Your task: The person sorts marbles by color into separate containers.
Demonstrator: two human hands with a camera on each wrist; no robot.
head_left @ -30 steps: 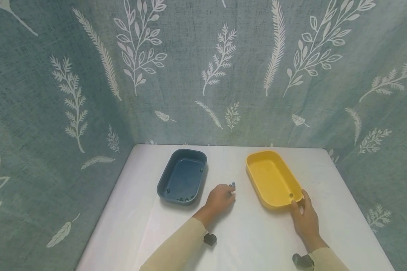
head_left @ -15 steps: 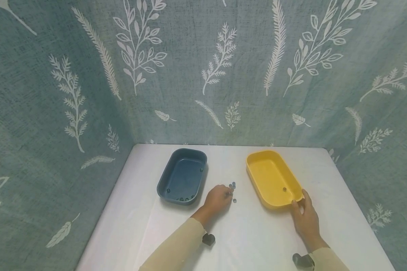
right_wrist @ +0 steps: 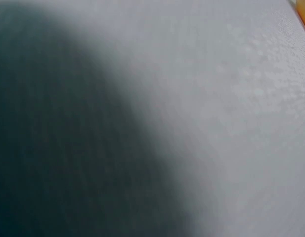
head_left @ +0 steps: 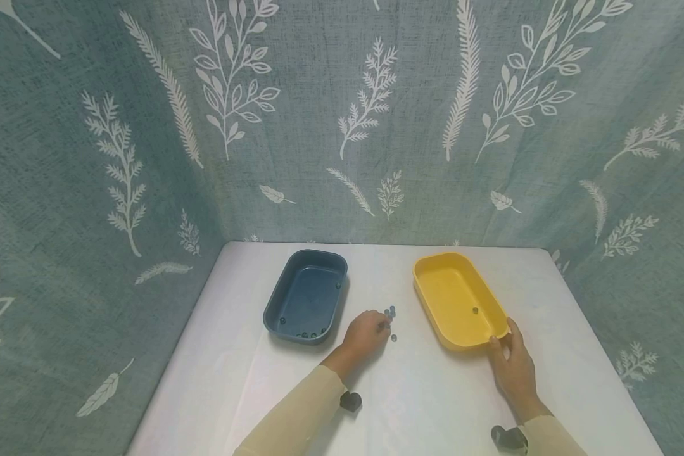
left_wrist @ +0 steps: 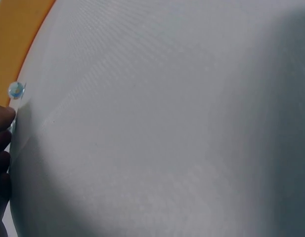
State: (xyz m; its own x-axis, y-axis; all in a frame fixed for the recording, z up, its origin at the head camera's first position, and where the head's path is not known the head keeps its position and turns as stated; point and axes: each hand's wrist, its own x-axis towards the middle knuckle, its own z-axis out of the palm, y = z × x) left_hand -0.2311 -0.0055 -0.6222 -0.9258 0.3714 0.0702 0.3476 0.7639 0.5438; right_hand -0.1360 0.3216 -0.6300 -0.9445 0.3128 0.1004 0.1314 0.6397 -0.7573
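Observation:
My left hand is low over the white table, fingers curled in among several small glass marbles. At its fingertips it pinches a glass marble, mostly hidden by the fingers in the left wrist view. Another clear marble lies just beyond the fingertips there. One loose marble sits to the right of this hand. My right hand grips the near right corner of a yellow tray, thumb at the rim and fingers along the outer side. A single marble lies inside that tray.
A dark blue tray stands left of the left hand, with several marbles mostly along its near wall. Leaf-patterned cloth hangs behind the table and along its sides. The right wrist view shows mostly tabletop and shadow.
The marble in the yellow tray has rolled away from the right hand, toward the tray's middle. My left fingers have drawn back slightly, uncovering a marble on the table. The right hand stays put.

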